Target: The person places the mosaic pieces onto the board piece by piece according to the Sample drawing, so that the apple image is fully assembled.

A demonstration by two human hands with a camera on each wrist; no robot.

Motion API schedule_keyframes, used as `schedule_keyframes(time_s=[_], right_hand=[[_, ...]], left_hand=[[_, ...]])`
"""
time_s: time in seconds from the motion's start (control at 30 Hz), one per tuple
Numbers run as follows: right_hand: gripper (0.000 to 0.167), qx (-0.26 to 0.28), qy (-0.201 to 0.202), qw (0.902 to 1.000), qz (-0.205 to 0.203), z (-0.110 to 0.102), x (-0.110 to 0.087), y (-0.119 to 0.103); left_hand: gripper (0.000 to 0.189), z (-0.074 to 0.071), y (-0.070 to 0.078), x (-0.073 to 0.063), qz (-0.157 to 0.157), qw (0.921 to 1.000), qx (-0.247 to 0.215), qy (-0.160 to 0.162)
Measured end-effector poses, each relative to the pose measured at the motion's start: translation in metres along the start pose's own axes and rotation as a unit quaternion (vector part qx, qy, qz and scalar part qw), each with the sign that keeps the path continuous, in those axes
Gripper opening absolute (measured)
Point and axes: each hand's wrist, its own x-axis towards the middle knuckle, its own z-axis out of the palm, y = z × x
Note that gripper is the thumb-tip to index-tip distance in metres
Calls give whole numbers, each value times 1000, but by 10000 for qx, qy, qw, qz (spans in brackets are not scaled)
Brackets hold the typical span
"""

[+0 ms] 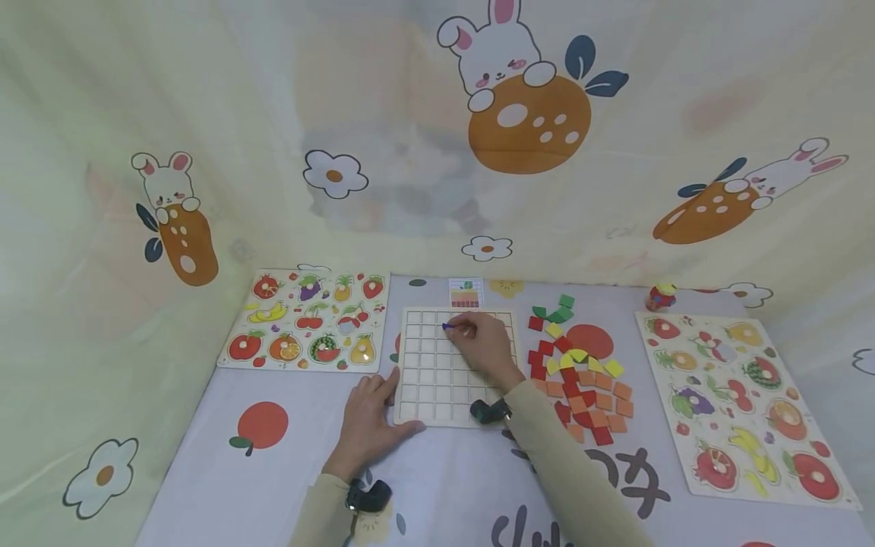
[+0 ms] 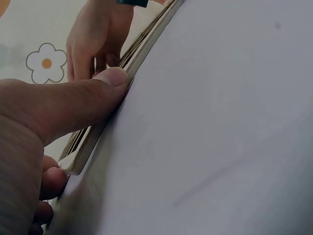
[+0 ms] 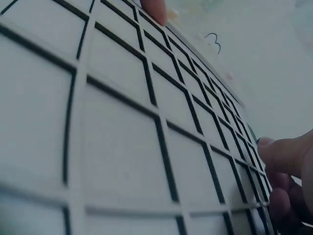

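A pale square grid board (image 1: pixel 432 377) with raised dividers lies flat, its visible cells bare. My right hand (image 1: pixel 484 346) is over its upper part and pinches a small dark blue piece (image 1: pixel 447 327) between thumb and fingertips. Most of that piece is hidden by the fingers, so I cannot tell its shape. At the board's near left corner rests my left hand (image 1: pixel 372 416), its thumb along the front edge and its fingers against the left side. The left wrist view has the thumb (image 2: pixel 93 95) extended on the board's rim.
A small picture card (image 1: pixel 466 292) lies behind the board. Right of it spread loose red, orange, yellow and green tiles (image 1: pixel 604 401). Fruit puzzle boards flank the area, one at left (image 1: pixel 294 357) and one at right (image 1: pixel 690 456). A small red and yellow figure (image 1: pixel 661 297) stands at back right.
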Motion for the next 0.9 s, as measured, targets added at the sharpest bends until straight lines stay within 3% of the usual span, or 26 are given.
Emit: schedule_keyframes(time_s=[0.23, 0.7, 0.9], right_hand=[[12, -736, 176, 9971, 55, 11, 0, -5], [18, -694, -117, 9972, 255, 5, 3, -8], [17, -177, -212, 9995, 176, 2, 0, -2]], left_hand=[[103, 2, -2, 0, 5, 10000, -6, -3], [102, 0, -1, 1, 41, 10000, -11, 34], [102, 1, -2, 0, 32, 10000, -22, 45]])
